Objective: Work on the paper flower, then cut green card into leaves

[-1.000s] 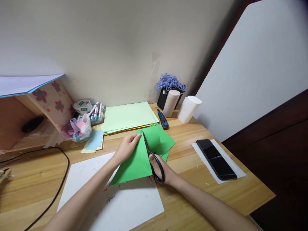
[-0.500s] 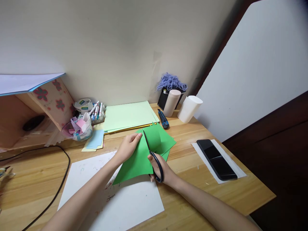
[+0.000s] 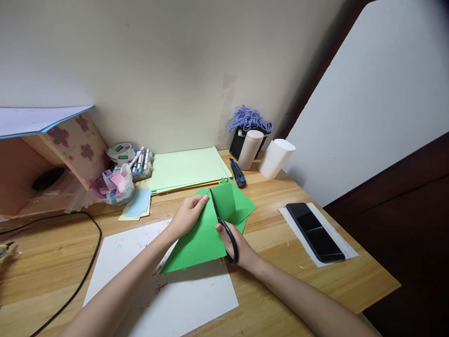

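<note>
Pinched between the thumb and fingers of my left hand (image 3: 189, 213) is a sheet of green paper (image 3: 196, 245), held above the table. My right hand (image 3: 238, 248) grips black-handled scissors (image 3: 231, 243), whose dark blades run up across the sheet, tips near my left thumb. To the right of the blades a flap of the green paper curls up. Other green pieces (image 3: 243, 206) lie beneath and to the right. My right fingers are partly hidden behind the paper. Under the sheet lies a marked white paper (image 3: 199, 299).
A stack of pale green sheets (image 3: 189, 168) lies at the back, with a blue-black utility knife (image 3: 238, 173) beside it. A beige cylinder (image 3: 250, 150) and a paper roll (image 3: 277, 159) stand behind. On the right rests a phone (image 3: 315, 231); a black cable (image 3: 94, 262) curves along the left.
The green sheet's near edge has shifted slightly down and flattened, covering more of the right fingers. The scissor blades look closer together. Both hands stay nearly in place.
</note>
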The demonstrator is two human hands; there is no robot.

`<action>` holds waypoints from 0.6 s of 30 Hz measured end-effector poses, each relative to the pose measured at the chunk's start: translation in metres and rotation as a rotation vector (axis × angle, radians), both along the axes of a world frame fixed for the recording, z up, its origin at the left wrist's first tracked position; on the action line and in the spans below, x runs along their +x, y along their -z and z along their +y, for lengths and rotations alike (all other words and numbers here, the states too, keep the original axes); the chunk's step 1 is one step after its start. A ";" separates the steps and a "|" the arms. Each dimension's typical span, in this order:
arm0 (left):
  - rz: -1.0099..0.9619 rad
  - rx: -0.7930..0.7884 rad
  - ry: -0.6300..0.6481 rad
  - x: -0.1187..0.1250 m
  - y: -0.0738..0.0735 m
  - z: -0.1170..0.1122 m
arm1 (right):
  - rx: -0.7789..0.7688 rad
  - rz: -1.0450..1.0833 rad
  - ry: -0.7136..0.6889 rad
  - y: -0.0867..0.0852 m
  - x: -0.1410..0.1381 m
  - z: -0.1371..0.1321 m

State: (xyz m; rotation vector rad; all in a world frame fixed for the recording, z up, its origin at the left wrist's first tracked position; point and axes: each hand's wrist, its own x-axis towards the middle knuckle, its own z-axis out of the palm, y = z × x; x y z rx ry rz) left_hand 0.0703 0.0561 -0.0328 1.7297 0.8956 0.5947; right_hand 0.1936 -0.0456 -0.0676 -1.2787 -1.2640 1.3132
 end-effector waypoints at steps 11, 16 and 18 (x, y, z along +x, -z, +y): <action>0.033 0.000 0.056 -0.002 -0.011 0.000 | -0.095 0.191 0.026 0.007 0.001 0.004; 0.195 0.163 0.027 -0.029 -0.024 0.027 | -0.040 0.388 -0.022 -0.005 0.020 0.013; 0.341 0.234 0.008 -0.050 -0.024 0.043 | 0.028 0.368 0.065 -0.012 0.036 0.019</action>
